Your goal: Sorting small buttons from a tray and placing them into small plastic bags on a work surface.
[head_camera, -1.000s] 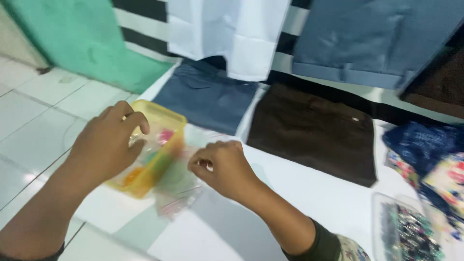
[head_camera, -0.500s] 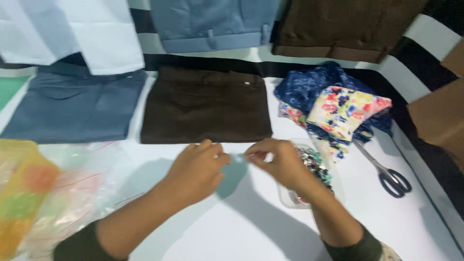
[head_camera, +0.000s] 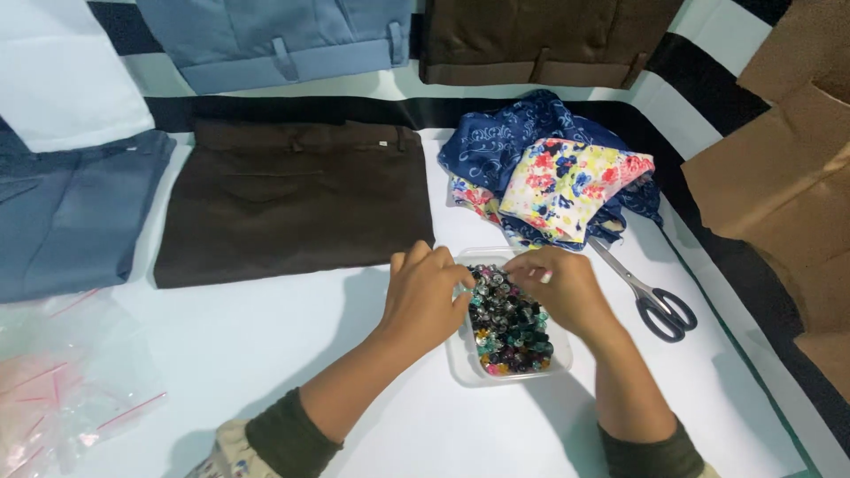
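Observation:
A clear plastic tray full of small shiny multicoloured beads sits on the white table. My left hand is curled at the tray's left rim and pinches what looks like a small clear bag. My right hand is bent over the far end of the tray, its fingertips down among the beads. Its own fingers hide whether it holds any. The two hands nearly meet above the beads.
Scissors lie right of the tray. Bunched blue and floral cloth lies behind it. Folded brown trousers and blue trousers lie to the left, clear zip bags at the near left, and brown paper at the right.
The view has swung right, from the yellow box and zip bags to the bead tray. Both hands moved from the open table onto the tray, still close together.

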